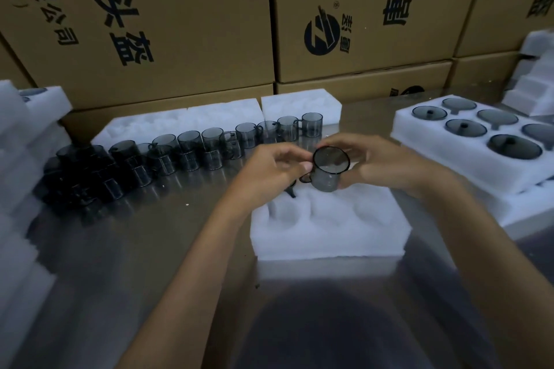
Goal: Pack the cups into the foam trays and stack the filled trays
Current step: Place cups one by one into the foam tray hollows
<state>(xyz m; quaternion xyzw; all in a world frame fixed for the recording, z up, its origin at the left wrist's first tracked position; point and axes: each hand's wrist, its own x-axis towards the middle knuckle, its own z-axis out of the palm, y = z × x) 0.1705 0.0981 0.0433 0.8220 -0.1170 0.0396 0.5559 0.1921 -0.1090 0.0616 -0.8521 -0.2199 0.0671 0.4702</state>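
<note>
Smoke-grey glass cup (pixel 328 171) held just above the far edge of the near foam tray (pixel 329 228), mouth tilted toward the camera, handle to the left. Left hand (pixel 275 171) pinching at the rim and handle side, fingers curled; right hand (pixel 380 162) curled round the far and right side of the same cup. Pockets of that tray apparently all unfilled, so packing of it judged barely begun. Long row of cups (pixel 192 150) waiting on the steel table (pixel 135 249), left and far, some stacked two high. Filled trays (pixel 467 141) of grey lids at right, stacked; spare foam (pixel 299 108) at the far side. Most work seemingly left.
</note>
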